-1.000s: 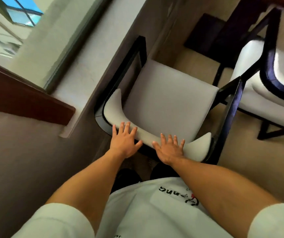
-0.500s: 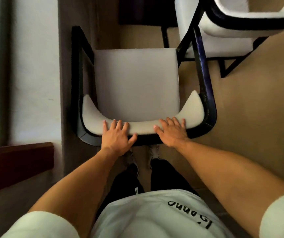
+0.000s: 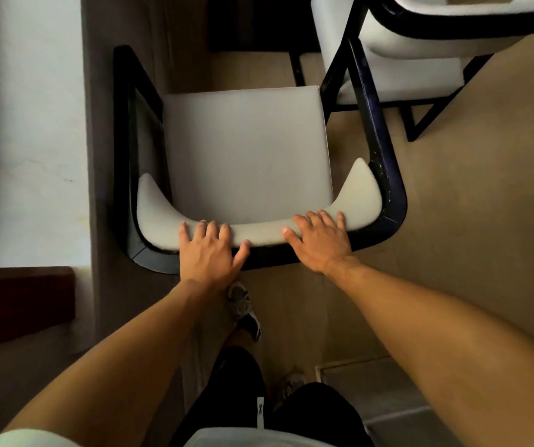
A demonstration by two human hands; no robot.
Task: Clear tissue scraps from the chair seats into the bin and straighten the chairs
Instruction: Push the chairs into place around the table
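Both hands lie flat with fingers spread on the chair's (image 3: 246, 150) padded back rail, left hand (image 3: 209, 250) near its left corner, right hand (image 3: 320, 243) toward the right, gripping nothing. The seat shows no scraps; no bin is in view. To square it well, I judge: push evenly, keeping its left arm parallel to the wall (image 3: 33, 124) and clear of the second chair (image 3: 404, 69).
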